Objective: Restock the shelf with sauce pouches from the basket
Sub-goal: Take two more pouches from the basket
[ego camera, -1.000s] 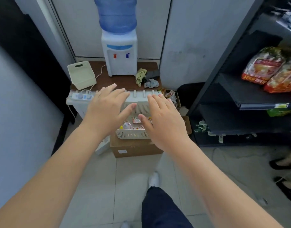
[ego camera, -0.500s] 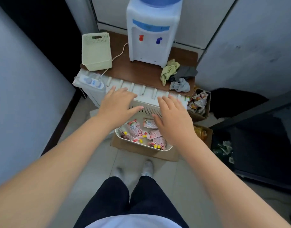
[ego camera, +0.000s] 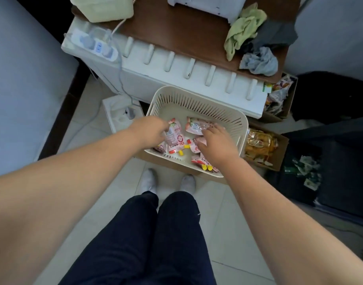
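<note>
Left hand (ego camera: 149,130) pinches a sauce pouch (ego camera: 175,136) near the basket (ego camera: 197,103)'s left wall; right hand (ego camera: 214,138) rests spread, ungripped, on others — slick pouches may slip on lifting.

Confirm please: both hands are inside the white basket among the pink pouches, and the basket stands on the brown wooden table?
Not quite. Both hands, left hand and right hand, are in the basket among the pouches, but the head view shows it on a cardboard box on the floor, in front of the table.
</note>
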Motion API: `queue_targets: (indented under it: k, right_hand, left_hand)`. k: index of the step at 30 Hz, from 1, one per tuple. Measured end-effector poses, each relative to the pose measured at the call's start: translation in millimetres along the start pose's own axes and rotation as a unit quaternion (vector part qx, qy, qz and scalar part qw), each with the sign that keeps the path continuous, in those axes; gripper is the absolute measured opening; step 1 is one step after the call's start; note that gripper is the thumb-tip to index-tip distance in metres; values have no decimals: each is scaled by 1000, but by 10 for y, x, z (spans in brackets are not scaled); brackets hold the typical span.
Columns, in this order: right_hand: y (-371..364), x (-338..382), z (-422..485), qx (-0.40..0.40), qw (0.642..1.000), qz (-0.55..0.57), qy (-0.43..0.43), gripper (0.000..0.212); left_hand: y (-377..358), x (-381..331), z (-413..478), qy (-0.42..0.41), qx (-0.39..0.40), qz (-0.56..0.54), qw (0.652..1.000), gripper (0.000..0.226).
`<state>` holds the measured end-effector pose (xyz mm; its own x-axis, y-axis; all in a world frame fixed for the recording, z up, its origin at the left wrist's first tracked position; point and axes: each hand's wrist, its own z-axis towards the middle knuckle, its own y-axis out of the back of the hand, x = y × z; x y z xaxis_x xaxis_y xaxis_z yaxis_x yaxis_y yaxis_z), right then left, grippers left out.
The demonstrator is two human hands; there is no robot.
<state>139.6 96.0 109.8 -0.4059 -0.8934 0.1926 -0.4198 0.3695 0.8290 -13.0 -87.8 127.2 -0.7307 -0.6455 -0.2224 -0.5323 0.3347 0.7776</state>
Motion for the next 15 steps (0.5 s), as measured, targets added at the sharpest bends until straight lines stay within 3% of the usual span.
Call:
queue_targets:
  k: [6, 11, 15]
  right_hand:
    - [-708, -110, 261, 171, 979, -50, -99, 38]
    - [-894, -138, 382, 201, 967, -90, -130, 11]
    - [-863, -15, 510, 237, 952, -138, -135, 28]
  left_hand:
    - [-464, 158, 421, -31, 75, 65, 995, 37]
    - [-750, 226, 565, -103, 81, 165, 978, 37]
    - [-811, 224, 601, -107, 77, 208, 969, 26]
